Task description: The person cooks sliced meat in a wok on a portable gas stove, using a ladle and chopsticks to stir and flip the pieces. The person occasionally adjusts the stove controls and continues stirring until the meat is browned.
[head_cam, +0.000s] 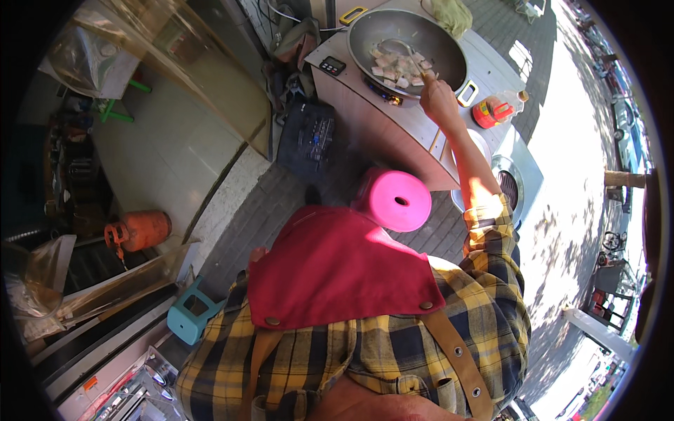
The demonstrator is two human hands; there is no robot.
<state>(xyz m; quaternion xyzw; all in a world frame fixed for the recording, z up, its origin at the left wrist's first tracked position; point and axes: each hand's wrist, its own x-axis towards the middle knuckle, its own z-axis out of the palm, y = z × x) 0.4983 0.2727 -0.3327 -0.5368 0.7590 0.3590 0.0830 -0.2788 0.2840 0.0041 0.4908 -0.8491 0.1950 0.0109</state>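
Observation:
My right hand [440,102] grips the handle of a metal cooking utensil [406,48], a ladle or spatula, whose head reaches into a large wok [453,66]. Pale chunks of food [396,68], possibly pieces of fatty meat, lie in the bottom of the wok around the utensil. The wok has yellow-edged loop handles and sits over a stove [387,96] with a small orange glow at its front. Only a sliver of my left hand [258,254] shows low beside my red apron [342,268]; its fingers are hidden.
An oil bottle [496,110] with a red label stands right of the wok on the table [363,100]. A small digital timer [332,66] lies at the left corner. Below are a pink stool [403,200] and a dark crate-like object [308,137]. An orange gas cylinder [142,230] stands left.

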